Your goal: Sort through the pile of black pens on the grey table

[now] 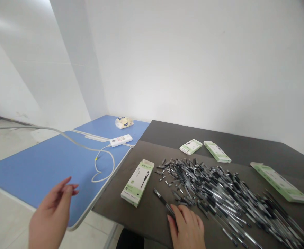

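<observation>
My right hand rests low on the dark table, its fingers closed round the rear part of a black pen. The pen's tip end points up and left, towards a green and white pen box lying flat. Just right of this hand spreads a large heap of pens and pen parts, black and clear. Several small silver cone tips lie loose at its left side. Over the blue table's front edge hangs my left hand, fingers loosely bent and slightly apart, with nothing visible in them.
Other green and white boxes lie behind the heap: one box, a second box and a longer box at right. The blue table carries a white power strip, its looping cable and a soft packet.
</observation>
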The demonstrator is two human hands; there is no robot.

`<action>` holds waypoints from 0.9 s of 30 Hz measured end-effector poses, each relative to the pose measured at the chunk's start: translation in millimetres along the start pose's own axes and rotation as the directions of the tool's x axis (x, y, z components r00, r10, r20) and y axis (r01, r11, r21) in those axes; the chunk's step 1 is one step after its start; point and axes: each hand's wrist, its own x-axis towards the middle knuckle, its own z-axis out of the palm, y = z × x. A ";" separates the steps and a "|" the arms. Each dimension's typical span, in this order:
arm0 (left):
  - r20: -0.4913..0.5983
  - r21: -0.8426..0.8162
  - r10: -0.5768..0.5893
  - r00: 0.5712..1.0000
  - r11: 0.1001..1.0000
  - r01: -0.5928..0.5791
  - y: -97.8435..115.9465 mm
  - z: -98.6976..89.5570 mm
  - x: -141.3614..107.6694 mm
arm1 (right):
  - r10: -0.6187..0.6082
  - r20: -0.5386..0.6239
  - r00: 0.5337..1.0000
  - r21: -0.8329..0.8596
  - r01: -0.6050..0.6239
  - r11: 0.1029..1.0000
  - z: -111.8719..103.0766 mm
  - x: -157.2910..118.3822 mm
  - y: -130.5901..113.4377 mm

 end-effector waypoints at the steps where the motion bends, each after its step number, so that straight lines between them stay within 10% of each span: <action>1: 0.031 0.043 -0.005 1.000 0.999 0.004 3.1 -0.9 17.7 | -0.007 -0.022 1.000 0.009 0.007 1.000 -2.5 1.2 0.4; 9: 0.235 0.239 0.056 0.970 0.964 -0.114 -6.0 47.0 147.8 | -0.179 -0.108 0.978 0.129 0.192 0.973 -45.9 49.0 -11.9; 15: 0.425 0.311 0.142 0.894 0.905 -0.292 0.9 111.8 203.1 | -0.244 -0.003 0.970 0.268 0.236 0.934 -63.5 138.5 -53.0; 27: 0.639 0.299 0.282 0.715 0.766 -0.570 -15.8 171.2 228.1 | -0.537 0.382 0.752 0.231 0.485 0.843 111.4 364.0 -78.8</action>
